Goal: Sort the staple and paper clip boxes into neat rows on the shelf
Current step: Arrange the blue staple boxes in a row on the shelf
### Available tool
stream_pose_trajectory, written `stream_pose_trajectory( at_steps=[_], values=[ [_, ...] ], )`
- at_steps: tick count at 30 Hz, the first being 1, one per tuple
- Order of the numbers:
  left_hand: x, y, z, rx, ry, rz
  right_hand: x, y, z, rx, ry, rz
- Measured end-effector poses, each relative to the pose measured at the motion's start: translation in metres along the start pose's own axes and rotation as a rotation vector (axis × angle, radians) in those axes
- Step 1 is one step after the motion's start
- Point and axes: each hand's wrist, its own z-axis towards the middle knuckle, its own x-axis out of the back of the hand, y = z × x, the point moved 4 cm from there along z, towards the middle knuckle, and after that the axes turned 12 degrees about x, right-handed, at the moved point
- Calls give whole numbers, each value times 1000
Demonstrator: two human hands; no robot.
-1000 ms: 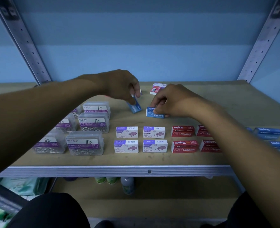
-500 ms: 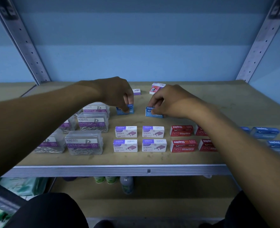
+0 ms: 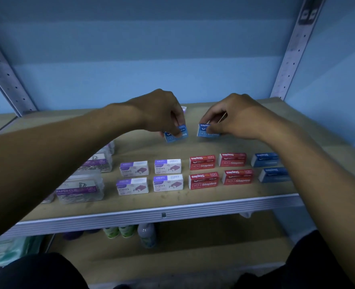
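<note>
Head view: your left hand (image 3: 164,113) pinches one blue staple box (image 3: 175,134), your right hand (image 3: 232,117) another (image 3: 207,131), both behind the rows on the shelf (image 3: 193,147); they look light, stiff cardboard, so hold the short ends

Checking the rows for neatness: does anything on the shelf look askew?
Yes. The blue staple box pinched in the left hand sits tilted, not square with the blue staple box under the right hand. The purple-and-white and red rows look straight.
</note>
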Motion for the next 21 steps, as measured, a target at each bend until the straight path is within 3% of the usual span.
stream_pose_trajectory(
  at_steps=[21],
  values=[
    [-41,158,38,-157,-60,-42,58,105,-98,-192,96,-71]
  ],
)
